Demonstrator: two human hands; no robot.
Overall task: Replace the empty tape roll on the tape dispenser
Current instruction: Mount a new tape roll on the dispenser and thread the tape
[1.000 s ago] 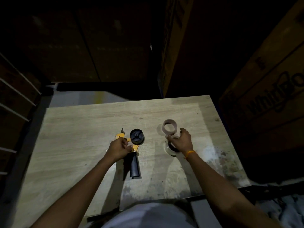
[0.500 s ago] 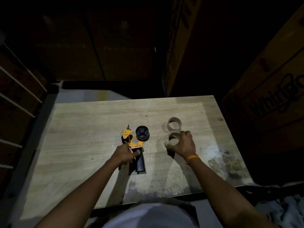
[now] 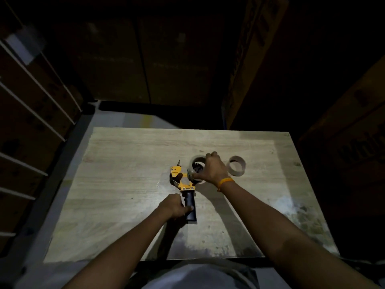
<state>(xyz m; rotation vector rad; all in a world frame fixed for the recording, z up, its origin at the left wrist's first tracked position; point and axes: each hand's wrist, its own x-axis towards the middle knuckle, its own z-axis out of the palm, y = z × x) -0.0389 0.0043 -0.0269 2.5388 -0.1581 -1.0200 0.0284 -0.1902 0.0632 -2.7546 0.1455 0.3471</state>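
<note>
A yellow tape dispenser (image 3: 179,176) with a black handle (image 3: 190,207) lies on the wooden table (image 3: 125,184). My left hand (image 3: 173,207) grips the handle near its lower end. My right hand (image 3: 212,168) holds a full tape roll (image 3: 195,162) over the dispenser's black spool, which shows through the roll's hole. An orange band sits on that wrist. The empty brown cardboard core (image 3: 236,165) stands on the table to the right of my right hand.
Large cardboard boxes (image 3: 343,132) stand dark at the right and behind the table. White shelf rails (image 3: 31,113) run along the left. The table's right front corner (image 3: 302,222) is stained and worn.
My right hand carried the full tape roll left from beside the empty core onto the dispenser's spool. My left hand slid down from the yellow frame to the black handle.
</note>
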